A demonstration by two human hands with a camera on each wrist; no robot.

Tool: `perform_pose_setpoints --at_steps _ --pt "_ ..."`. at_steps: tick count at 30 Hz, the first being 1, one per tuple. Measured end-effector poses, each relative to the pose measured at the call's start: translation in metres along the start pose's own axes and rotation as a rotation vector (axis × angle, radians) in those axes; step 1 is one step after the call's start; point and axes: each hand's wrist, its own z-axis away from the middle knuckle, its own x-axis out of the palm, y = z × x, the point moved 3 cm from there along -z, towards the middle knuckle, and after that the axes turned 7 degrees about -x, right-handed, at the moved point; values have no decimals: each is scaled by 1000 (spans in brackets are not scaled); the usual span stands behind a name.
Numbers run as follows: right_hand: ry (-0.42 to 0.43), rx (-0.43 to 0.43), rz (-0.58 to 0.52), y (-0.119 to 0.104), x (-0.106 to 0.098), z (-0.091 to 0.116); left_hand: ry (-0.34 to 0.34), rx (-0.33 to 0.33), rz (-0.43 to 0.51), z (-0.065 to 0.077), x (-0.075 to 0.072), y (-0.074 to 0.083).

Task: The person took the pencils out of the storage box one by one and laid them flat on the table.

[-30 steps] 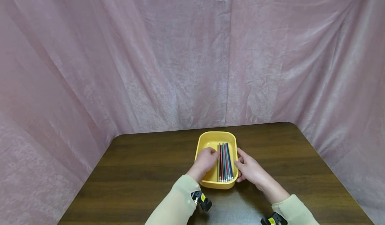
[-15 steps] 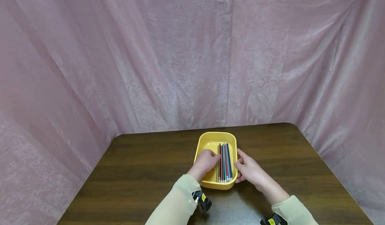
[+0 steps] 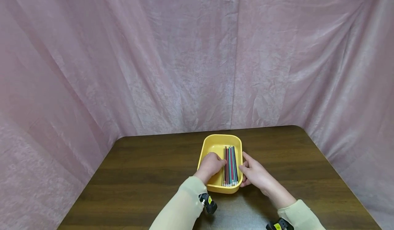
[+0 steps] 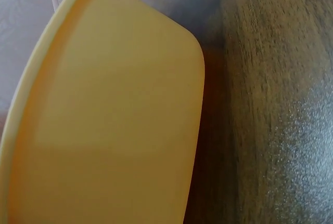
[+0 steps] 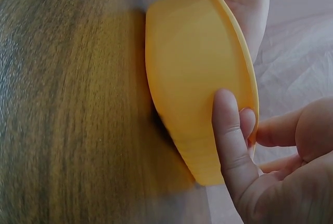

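A yellow plastic tray (image 3: 217, 189) with rounded corners stands on the table. Several dark, red, teal and blue pencils (image 3: 231, 168) lie lengthwise in it, side by side along its right part. My left hand (image 3: 211, 164) reaches in over the left rim, fingers bent, with thumb and fingertips at the leftmost pencils; I cannot tell whether it pinches one. At the right wall, my right hand (image 3: 254, 172) grips the rim, thumb on top and fingers against the outside. The right wrist view shows its fingers (image 5: 229, 130) on the outer wall.
The dark brown wooden table (image 3: 154, 175) reaches out on both sides of the tray. Behind it hangs a pink velvet curtain (image 3: 184, 59). Black wrist cameras (image 3: 209, 203) sit at the light sleeves.
My left hand has slid slightly to the right and nearer along the pencils. The upper ends of the pencils have shifted slightly rightward. My right hand has kept its grip on the tray.
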Motion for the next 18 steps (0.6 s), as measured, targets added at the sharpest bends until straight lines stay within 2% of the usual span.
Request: perform_pose_setpoints --at_steps 6,10,14,18 --pt "-2 12 -3 0 -1 0 -2 27 -37 -31 27 -24" --pt "3 20 2 0 -1 -1 -32 19 -32 -27 24 -19" --pt "4 25 4 2 -1 -1 -38 31 -34 -13 15 -8" --pt "7 41 10 2 -1 -2 -48 21 -29 -6 11 -2"
